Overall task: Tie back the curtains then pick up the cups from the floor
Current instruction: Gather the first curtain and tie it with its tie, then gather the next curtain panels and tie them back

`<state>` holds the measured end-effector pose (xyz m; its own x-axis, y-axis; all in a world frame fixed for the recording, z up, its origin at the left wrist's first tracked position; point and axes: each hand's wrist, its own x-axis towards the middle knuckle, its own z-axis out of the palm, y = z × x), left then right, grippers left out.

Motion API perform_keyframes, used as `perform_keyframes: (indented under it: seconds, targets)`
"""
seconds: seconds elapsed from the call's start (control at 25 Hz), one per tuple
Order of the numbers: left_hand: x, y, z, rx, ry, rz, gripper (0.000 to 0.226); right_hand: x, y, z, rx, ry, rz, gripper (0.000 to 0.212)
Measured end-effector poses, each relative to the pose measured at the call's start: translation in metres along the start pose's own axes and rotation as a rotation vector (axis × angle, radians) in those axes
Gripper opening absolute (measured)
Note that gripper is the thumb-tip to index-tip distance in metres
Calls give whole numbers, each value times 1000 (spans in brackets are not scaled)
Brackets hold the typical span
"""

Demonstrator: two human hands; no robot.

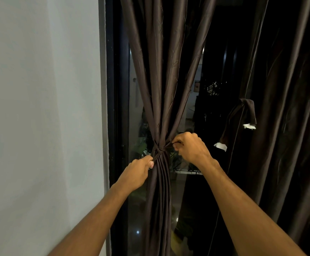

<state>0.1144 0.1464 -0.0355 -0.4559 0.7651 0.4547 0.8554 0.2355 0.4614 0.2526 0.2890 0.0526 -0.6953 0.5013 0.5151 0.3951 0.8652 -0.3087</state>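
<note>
A dark brown curtain (157, 80) hangs in front of a dark window and is gathered into a narrow bundle at mid-height. A tie band (158, 150) of the same cloth is wrapped and knotted around the bundle. My left hand (138, 171) pinches one end of the band at the bundle's left side. My right hand (189, 147) grips the other end on the right, fingers curled. A second dark curtain (289, 108) hangs loose at the right, with its own tie band (246, 111) dangling. No cups are in view.
A pale wall (39, 108) fills the left. The black window frame (115, 89) runs down beside it. The glass (196, 108) shows dim reflections of a room and plants. The floor is barely visible at the bottom.
</note>
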Motion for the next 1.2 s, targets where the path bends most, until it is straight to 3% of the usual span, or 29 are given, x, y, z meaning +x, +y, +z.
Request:
perform_keyframes:
  seconds: [0.16,0.36,0.76,1.2]
  targets:
    - [-6,6,7,-181,32,-58,25,-14,-1,13,108,42,63,10]
    - [-12,5,20,-427,95,-179,31,-39,-3,30,90,33,152,23]
    - [-23,44,53,-419,17,-149,21,-100,29,44,57,-124,179,17]
    - [-7,175,84,-380,15,-67,12,-143,131,-50,60,-166,120,15]
